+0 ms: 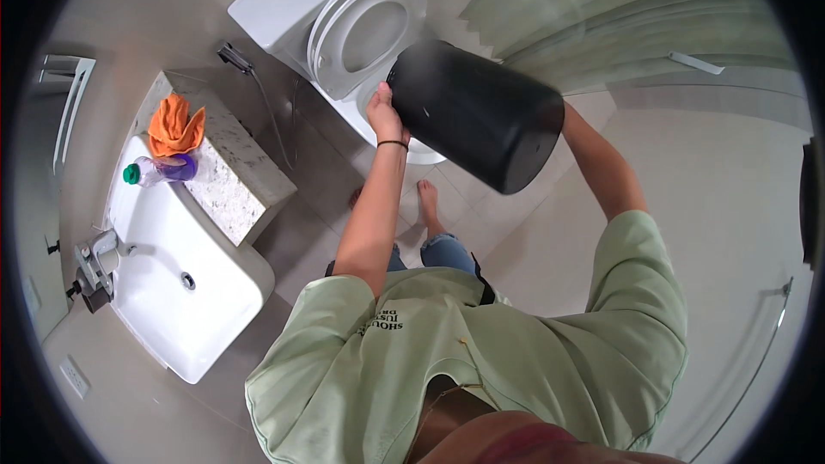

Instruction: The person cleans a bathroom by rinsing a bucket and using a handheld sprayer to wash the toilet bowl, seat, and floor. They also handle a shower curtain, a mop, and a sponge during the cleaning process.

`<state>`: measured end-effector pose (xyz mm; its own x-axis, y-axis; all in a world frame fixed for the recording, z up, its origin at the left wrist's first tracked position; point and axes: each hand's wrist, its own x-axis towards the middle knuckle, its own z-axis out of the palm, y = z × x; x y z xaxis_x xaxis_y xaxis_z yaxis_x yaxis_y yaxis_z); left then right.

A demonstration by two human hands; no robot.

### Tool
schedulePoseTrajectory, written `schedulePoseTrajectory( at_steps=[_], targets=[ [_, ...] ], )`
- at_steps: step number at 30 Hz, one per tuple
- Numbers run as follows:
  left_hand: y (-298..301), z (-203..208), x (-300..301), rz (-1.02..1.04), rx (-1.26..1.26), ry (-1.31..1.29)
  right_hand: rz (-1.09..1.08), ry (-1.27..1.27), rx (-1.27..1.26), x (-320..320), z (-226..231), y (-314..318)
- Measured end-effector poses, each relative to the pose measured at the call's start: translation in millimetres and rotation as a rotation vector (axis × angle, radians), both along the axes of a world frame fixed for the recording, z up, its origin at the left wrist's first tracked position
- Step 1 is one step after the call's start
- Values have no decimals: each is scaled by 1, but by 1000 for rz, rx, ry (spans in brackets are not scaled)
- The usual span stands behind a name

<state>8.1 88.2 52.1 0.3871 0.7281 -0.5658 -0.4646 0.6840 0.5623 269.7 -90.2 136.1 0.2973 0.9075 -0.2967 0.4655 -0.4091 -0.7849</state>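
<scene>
A black bin (481,116) is tipped on its side above the white toilet (367,34), its rim end toward the bowl and its base raised to the right. My left hand (387,116) grips the rim end, with a dark band around the wrist. Behind the bin, my right forearm (606,159) reaches up and the right hand is hidden by it, so its grip does not show. The toilet's lid and seat are raised. Whatever may be inside the bin cannot be seen.
At left stands a white sink (185,279) with a chrome faucet (96,258). An orange cloth (176,125) and a purple bottle with a green cap (163,170) lie by the speckled ledge (228,198). A hand sprayer (234,58) hangs on the wall. A green curtain (636,9) is at upper right.
</scene>
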Motion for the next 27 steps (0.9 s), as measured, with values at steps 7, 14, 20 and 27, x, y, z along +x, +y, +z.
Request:
schedulePoseTrajectory(
  at_steps=[7, 14, 20, 27],
  targets=[
    [-41, 30, 28, -187, -210, -54, -1135, 876, 714, -49, -53, -1],
    [-48, 78, 47, -178, 11, -82, -837, -705, 581, -182, -11, 30],
    [-41, 79, 37, -85, 407, 51, -59, -1075, 566, -157, 81, 57],
    [-67, 130, 27, -64, 378, 132, -554, -901, 447, -75, 63, 44]
  ],
)
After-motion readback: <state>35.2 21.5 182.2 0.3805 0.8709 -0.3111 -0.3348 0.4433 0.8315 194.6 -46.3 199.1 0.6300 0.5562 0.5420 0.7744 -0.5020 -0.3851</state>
